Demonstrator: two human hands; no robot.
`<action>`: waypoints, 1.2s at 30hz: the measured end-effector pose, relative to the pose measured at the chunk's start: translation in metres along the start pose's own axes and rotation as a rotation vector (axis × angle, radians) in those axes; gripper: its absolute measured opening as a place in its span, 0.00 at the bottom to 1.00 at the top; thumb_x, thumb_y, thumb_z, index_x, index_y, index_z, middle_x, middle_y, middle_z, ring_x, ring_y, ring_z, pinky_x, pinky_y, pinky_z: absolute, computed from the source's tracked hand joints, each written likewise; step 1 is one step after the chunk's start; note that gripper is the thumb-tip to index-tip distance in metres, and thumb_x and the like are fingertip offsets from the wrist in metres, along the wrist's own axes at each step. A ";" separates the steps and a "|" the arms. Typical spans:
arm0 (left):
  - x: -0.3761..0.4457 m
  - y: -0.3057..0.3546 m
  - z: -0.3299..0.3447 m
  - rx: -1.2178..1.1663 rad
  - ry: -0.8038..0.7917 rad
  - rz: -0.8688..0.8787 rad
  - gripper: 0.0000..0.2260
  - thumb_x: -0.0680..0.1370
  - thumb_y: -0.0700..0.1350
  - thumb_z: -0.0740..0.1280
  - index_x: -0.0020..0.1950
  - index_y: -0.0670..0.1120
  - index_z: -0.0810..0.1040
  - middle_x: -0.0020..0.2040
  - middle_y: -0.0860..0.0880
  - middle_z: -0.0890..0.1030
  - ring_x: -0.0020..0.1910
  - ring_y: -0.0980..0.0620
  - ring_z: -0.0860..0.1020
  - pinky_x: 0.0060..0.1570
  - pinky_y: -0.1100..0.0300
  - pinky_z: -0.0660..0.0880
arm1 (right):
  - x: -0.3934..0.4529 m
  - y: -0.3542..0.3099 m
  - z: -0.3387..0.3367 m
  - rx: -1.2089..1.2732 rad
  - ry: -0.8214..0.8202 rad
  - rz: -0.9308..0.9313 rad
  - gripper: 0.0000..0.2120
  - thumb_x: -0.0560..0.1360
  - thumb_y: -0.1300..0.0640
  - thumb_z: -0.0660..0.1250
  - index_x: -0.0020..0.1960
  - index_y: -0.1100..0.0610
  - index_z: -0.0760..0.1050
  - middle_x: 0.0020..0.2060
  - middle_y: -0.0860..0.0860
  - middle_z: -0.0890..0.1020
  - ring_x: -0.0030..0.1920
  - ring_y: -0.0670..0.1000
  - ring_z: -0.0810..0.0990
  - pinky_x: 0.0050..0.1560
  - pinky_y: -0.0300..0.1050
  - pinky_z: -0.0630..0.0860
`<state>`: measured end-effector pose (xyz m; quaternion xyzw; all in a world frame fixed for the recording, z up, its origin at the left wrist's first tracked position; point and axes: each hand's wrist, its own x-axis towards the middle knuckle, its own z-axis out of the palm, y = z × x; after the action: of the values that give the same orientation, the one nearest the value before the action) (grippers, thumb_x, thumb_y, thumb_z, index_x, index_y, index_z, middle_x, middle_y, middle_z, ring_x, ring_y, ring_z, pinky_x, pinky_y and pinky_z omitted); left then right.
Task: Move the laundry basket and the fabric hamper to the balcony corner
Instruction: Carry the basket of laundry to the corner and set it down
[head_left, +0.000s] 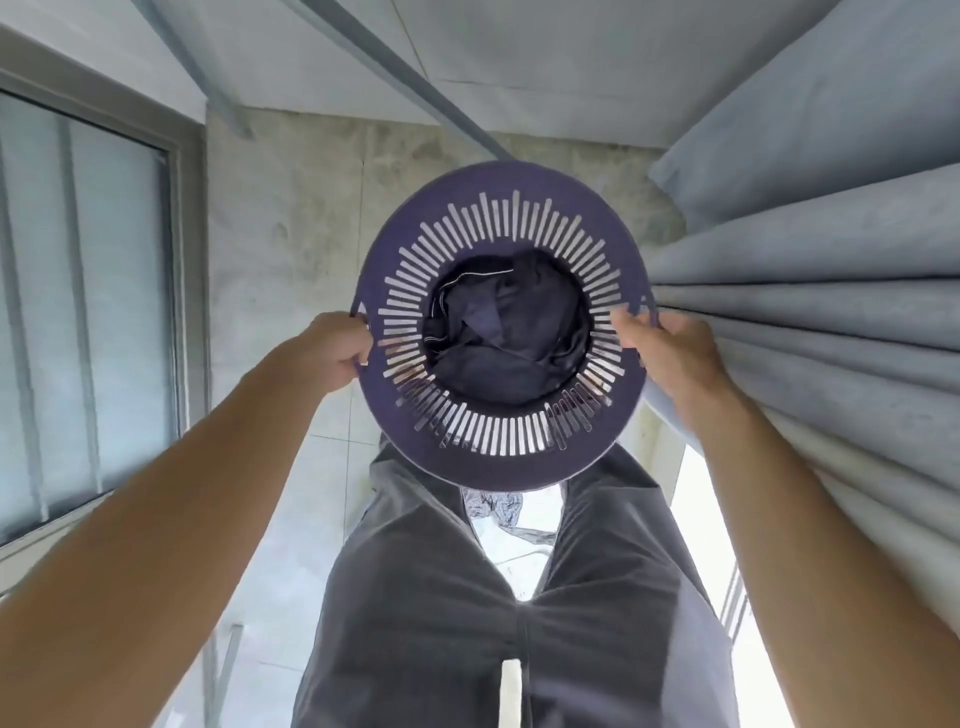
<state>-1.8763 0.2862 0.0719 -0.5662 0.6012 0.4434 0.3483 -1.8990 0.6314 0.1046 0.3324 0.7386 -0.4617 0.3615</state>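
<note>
Purple laundry basket (498, 457) between left hand (332, 348), right hand (660, 343), rim gripped

So the tally: one laundry basket (501, 467), round and purple with slotted walls, and that's the only basket in view. Two hands on it, one per side, the left hand (332, 353) at the left rim and the right hand (662, 348) at the right rim. One bundle of dark clothes (506, 338) at the bottom of the basket; can't tell how many pieces. One crumpled patterned cloth (493, 506) below the basket. One grey curtain (831, 312) with lots of folds along the right edge. One window (78, 286) on the left.
</note>
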 end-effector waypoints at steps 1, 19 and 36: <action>0.002 -0.003 -0.005 -0.003 -0.039 -0.009 0.26 0.67 0.20 0.51 0.58 0.35 0.76 0.58 0.36 0.77 0.61 0.40 0.77 0.56 0.54 0.72 | 0.002 0.003 0.006 -0.003 0.001 0.009 0.23 0.64 0.40 0.69 0.44 0.60 0.77 0.37 0.52 0.76 0.39 0.50 0.74 0.43 0.47 0.71; 0.078 -0.021 -0.076 -0.175 -0.246 -0.102 0.34 0.69 0.21 0.47 0.59 0.51 0.77 0.64 0.43 0.79 0.61 0.42 0.79 0.61 0.39 0.73 | 0.039 -0.019 0.103 -0.180 -0.040 0.039 0.15 0.67 0.51 0.68 0.47 0.61 0.81 0.38 0.51 0.87 0.41 0.54 0.86 0.48 0.56 0.82; 0.120 -0.061 -0.147 -0.497 -0.337 -0.061 0.34 0.68 0.20 0.53 0.56 0.52 0.82 0.60 0.43 0.82 0.54 0.42 0.84 0.58 0.42 0.76 | 0.067 -0.070 0.184 -0.479 -0.060 0.021 0.19 0.68 0.54 0.64 0.58 0.54 0.79 0.50 0.52 0.84 0.50 0.56 0.83 0.48 0.49 0.81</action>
<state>-1.8181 0.1074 0.0065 -0.5704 0.3907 0.6540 0.3070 -1.9495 0.4475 0.0218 0.2311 0.8125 -0.2792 0.4566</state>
